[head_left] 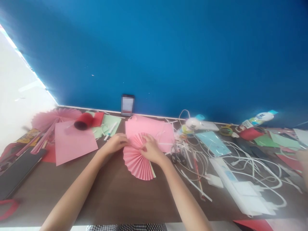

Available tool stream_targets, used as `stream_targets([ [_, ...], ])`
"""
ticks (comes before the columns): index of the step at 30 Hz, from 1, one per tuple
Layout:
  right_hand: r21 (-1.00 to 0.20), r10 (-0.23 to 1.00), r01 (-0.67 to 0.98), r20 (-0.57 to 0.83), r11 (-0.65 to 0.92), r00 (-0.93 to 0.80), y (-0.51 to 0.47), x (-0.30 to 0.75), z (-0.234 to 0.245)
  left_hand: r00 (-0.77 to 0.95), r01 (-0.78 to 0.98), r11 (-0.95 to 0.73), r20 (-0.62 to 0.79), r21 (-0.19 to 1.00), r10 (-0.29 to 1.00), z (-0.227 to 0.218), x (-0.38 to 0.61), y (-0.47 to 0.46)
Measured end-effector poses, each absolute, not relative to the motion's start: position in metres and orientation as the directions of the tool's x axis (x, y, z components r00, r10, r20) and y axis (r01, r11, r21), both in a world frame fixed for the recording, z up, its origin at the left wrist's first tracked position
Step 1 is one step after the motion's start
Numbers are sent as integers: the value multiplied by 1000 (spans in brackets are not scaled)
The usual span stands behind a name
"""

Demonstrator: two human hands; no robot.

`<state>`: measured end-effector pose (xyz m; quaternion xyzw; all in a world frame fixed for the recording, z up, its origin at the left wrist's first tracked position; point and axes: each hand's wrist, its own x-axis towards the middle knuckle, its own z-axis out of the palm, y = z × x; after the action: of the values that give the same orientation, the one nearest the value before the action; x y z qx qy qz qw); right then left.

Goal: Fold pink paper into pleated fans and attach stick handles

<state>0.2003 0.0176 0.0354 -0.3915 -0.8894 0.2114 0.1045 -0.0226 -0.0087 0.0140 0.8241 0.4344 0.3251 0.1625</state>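
Note:
A pink pleated paper fan (pixel 138 163) is spread in a wide arc in front of me, over the brown table. My left hand (pixel 118 141) pinches the fan's upper left part, its fingers bent inward. My right hand (pixel 151 149) grips the fan at the upper right, with thumb and fingers near the point where the folds meet. A pale yellowish strip shows along the fan's lower right edge. Behind both hands lies a pink paper sheet (pixel 166 128), partly curled at its back edge. The fingertips partly cover the fan's centre.
On the left are another pink fan (pixel 57 115), a pink sheet (pixel 75 141) and a red roll (pixel 84 121). A phone (pixel 127 105) leans on the blue wall. Scissors (pixel 178 158), a glue bottle (pixel 192 124), white cables and a power strip (pixel 228 183) crowd the right.

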Motion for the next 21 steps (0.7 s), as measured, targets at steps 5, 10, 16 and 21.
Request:
stream_targets([
  [5, -473, 695, 604, 24, 641, -718, 20, 200, 37, 418, 551, -540, 349, 637, 838, 11, -21, -8],
  [10, -447, 673, 603, -4, 661, -740, 19, 198, 38, 408, 502, -501, 318, 705, 856, 8, -20, -8],
  [16, -322, 644, 596, 56, 735, -763, 12, 193, 43, 346, 376, -412, 286, 830, 894, 0, -23, -9],
  [21, -231, 683, 643, 253, 730, -685, 13, 190, 40, -9, 144, -185, 188, 972, 982, -7, -18, -11],
])
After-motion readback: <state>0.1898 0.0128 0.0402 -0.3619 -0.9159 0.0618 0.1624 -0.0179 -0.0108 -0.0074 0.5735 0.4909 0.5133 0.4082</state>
